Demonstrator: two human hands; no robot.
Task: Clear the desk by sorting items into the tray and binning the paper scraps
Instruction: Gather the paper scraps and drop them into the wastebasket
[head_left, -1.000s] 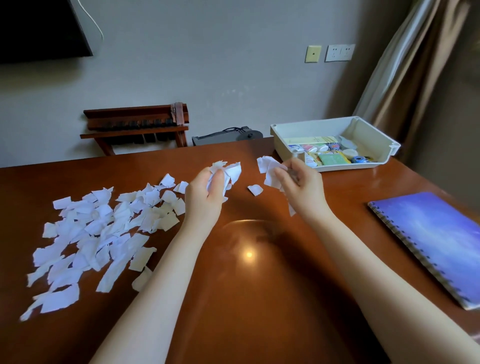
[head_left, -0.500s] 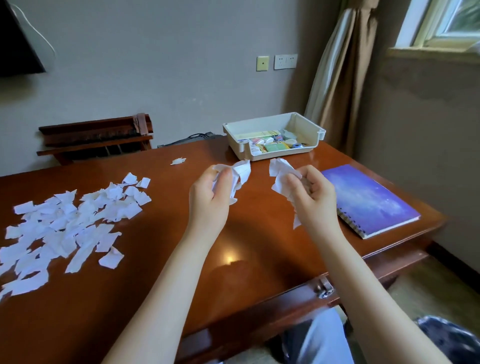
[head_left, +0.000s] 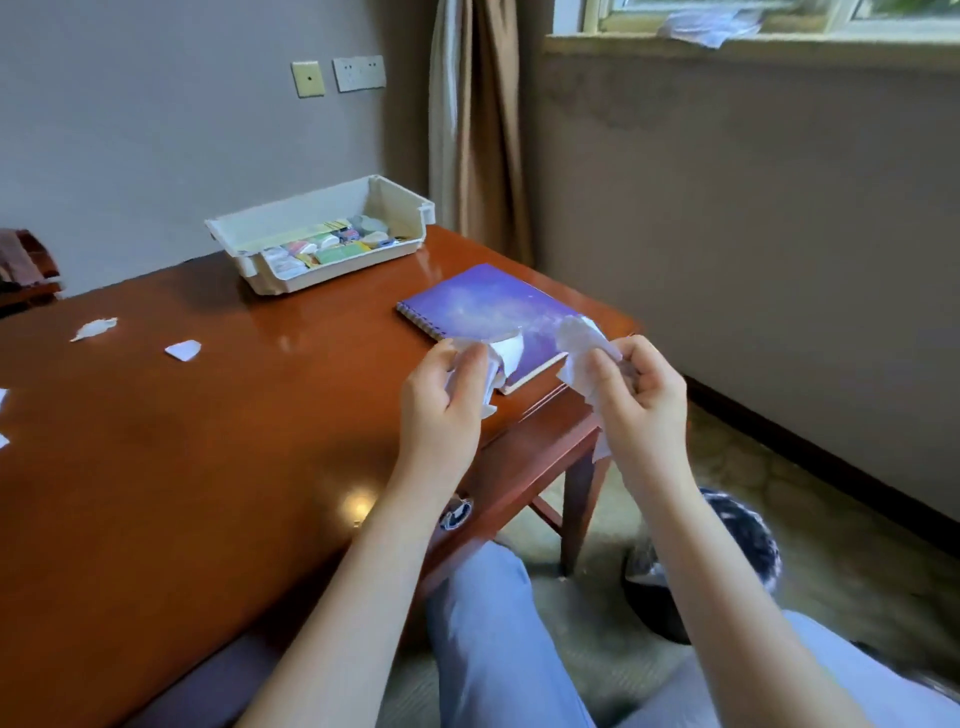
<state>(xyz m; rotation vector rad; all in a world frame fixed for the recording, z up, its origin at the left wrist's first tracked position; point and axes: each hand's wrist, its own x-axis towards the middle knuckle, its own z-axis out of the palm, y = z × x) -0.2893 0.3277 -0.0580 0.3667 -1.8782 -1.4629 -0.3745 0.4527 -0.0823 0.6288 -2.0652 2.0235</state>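
My left hand (head_left: 447, 400) grips a bunch of white paper scraps (head_left: 506, 353) above the desk's right front edge. My right hand (head_left: 636, 395) grips a second wad of scraps (head_left: 582, 345) just past the desk's corner, over the floor. A dark bin (head_left: 748, 540) stands on the floor below, partly hidden by my right forearm. The white tray (head_left: 395, 208), holding several small items, sits at the desk's far right. Two loose scraps, one (head_left: 183, 349) and another (head_left: 96, 328), lie on the wooden desk (head_left: 182, 467) to the left.
A purple spiral notebook (head_left: 478, 301) lies near the desk's right corner, behind my hands. My legs in light blue trousers (head_left: 488, 623) are under the desk edge. A curtain (head_left: 472, 130) and a wall stand to the right.
My view has swung right, so the big scrap pile has left the frame. Both hands, still holding their scraps, have moved right to the desk's corner, and the bin has come into sight.
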